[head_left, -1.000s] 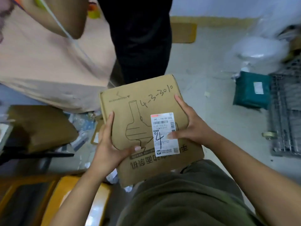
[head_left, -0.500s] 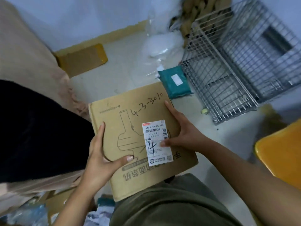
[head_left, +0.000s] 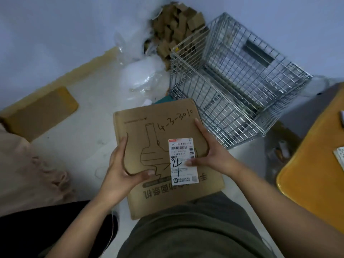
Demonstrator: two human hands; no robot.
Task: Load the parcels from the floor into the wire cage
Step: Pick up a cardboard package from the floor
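A flat brown cardboard parcel (head_left: 160, 127) with a white shipping label and handwritten "4-3-301" is held in front of my body. My left hand (head_left: 121, 170) grips its left edge with the thumb on top. My right hand (head_left: 210, 155) grips its right edge, thumb on the label. The wire cage (head_left: 232, 90) stands on the floor just beyond and to the right of the parcel, its top open. A teal parcel (head_left: 164, 99) lies on the floor by the cage, mostly hidden behind the box.
Clear plastic bags (head_left: 141, 75) and a heap of small cardboard pieces (head_left: 175, 28) lie against the wall left of the cage. A brown box (head_left: 39, 112) sits at left. A yellow chair (head_left: 312, 164) is at right. Another person's clothing (head_left: 28, 174) fills the lower left.
My view has swung to the right, bringing the whole cage into sight. The parcel in both hands now sits nearer the cage and covers most of the teal parcel.
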